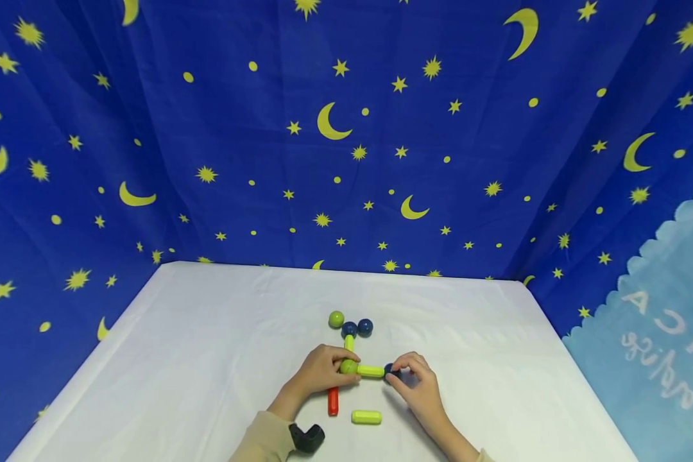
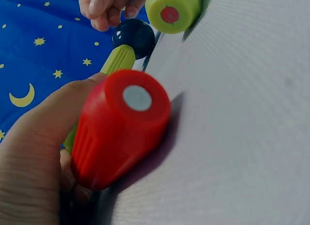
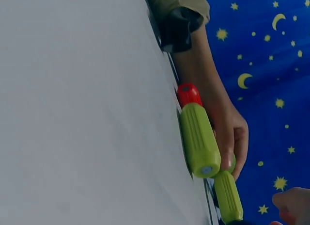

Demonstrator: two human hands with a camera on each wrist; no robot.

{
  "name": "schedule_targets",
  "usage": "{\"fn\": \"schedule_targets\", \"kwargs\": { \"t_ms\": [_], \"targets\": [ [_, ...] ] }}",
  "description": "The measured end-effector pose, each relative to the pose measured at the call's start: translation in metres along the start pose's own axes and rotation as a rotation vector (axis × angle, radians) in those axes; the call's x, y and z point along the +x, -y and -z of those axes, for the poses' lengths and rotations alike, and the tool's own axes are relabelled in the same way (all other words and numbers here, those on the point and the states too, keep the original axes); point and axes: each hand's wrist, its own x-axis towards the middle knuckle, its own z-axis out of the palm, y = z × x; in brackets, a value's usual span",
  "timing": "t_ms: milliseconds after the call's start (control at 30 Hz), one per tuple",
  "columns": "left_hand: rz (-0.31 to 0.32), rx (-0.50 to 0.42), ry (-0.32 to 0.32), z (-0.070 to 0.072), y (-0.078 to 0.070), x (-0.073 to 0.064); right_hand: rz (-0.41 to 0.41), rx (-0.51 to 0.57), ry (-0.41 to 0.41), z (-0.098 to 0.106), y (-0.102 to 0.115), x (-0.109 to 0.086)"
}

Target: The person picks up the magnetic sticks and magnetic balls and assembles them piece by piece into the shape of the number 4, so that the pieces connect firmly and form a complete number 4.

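My left hand (image 1: 322, 368) grips a light green ball (image 1: 348, 366) between thumb and fingers. From that ball one yellow-green magnetic rod (image 1: 349, 343) runs away from me to a dark blue ball (image 1: 349, 329). A second yellow-green rod (image 1: 371, 371) extends right to another dark blue ball (image 1: 389, 370), which my right hand (image 1: 418, 383) pinches between thumb and fingers. In the left wrist view a red rod (image 2: 123, 128) with a pale metal disc in its end lies beside the left thumb. The right hand shows only partly in the right wrist view.
A loose yellow-green rod (image 1: 366, 417) lies on the white table (image 1: 237, 333) nearer me. Beyond the hands, a green ball (image 1: 336, 319) and a dark blue ball (image 1: 366, 327) flank the joined blue one. A blue star-patterned curtain (image 1: 254, 141) surrounds the table.
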Motion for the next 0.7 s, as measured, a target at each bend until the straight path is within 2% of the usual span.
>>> {"fn": "schedule_targets", "kwargs": {
  "t_ms": [100,200,400,533,700],
  "targets": [
    [0.000,-0.020,-0.001,0.001,0.000,0.000,0.037,0.007,-0.016,-0.002,0.002,-0.003],
    [0.003,-0.040,-0.003,0.001,0.000,0.000,0.059,0.046,0.034,-0.003,0.004,-0.007],
    [-0.003,-0.062,-0.012,0.000,0.002,0.001,0.063,0.083,0.174,-0.006,0.010,-0.015],
    [-0.015,-0.056,-0.018,0.000,0.003,0.001,0.098,0.089,0.280,-0.009,0.005,-0.020],
    [-0.012,-0.046,-0.011,0.000,0.003,0.002,0.032,0.110,0.462,-0.012,-0.012,-0.025]
  ]
}}
